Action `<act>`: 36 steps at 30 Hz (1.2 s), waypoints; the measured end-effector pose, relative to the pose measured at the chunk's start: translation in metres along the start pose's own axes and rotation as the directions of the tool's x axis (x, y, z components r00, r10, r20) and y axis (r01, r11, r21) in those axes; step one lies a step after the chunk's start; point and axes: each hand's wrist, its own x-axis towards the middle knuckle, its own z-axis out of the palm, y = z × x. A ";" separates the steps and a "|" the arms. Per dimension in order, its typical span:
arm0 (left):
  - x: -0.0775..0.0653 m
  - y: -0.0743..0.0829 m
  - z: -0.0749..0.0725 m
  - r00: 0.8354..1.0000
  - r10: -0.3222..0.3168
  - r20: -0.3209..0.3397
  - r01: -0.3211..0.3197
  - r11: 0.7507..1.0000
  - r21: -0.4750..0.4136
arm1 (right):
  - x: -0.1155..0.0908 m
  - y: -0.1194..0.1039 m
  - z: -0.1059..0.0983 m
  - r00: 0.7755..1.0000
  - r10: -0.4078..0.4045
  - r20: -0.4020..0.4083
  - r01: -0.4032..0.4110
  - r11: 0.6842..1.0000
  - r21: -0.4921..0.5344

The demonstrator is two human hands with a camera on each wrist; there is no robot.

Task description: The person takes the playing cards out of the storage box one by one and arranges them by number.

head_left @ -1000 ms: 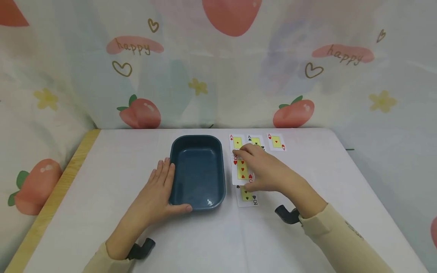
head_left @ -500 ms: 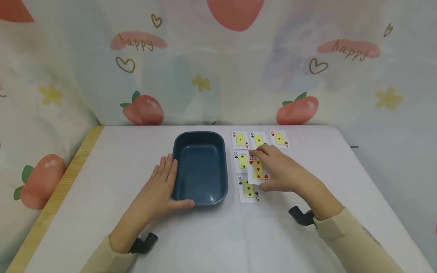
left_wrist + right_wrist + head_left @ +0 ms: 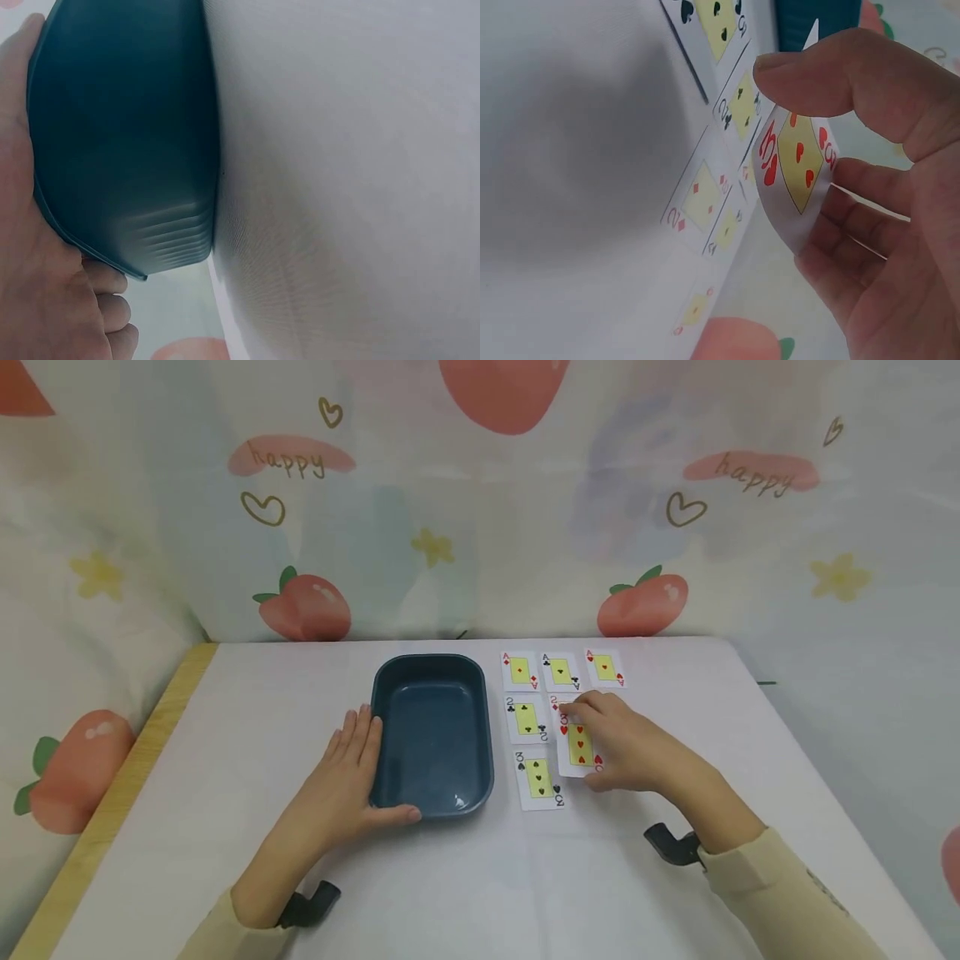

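Observation:
My right hand (image 3: pixel 630 745) pinches a three of hearts (image 3: pixel 789 184) between thumb and fingers, and the card bows slightly. In the head view it overlaps the two of diamonds (image 3: pixel 699 196), which lies flat on the table. To the left are the two of clubs (image 3: pixel 527 718) and, nearer me, the three of spades (image 3: pixel 538 779). Farther back sit the ace of diamonds (image 3: pixel 519 671), ace of clubs (image 3: pixel 561 672) and ace of hearts (image 3: pixel 604 667). My left hand (image 3: pixel 337 781) rests against the left side of a dark blue dish (image 3: pixel 431 743), fingers straight, thumb along its front rim.
A white cloth (image 3: pixel 450 893) covers the table, with a bare wooden strip (image 3: pixel 112 810) along its left edge. Behind the table hangs a printed curtain (image 3: pixel 495 543). The dish stands left of the cards, and nothing lies inside it.
My right hand has carried the three of hearts rightward, away from over the two of clubs and three of spades, to over the two of diamonds. The left hand and dish stay put.

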 end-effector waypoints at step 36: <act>-0.002 -0.002 0.002 1.000 -0.005 0.011 0.005 1.000 -0.008 | -0.010 0.021 0.040 0.985 0.048 0.165 -0.061 0.996 0.071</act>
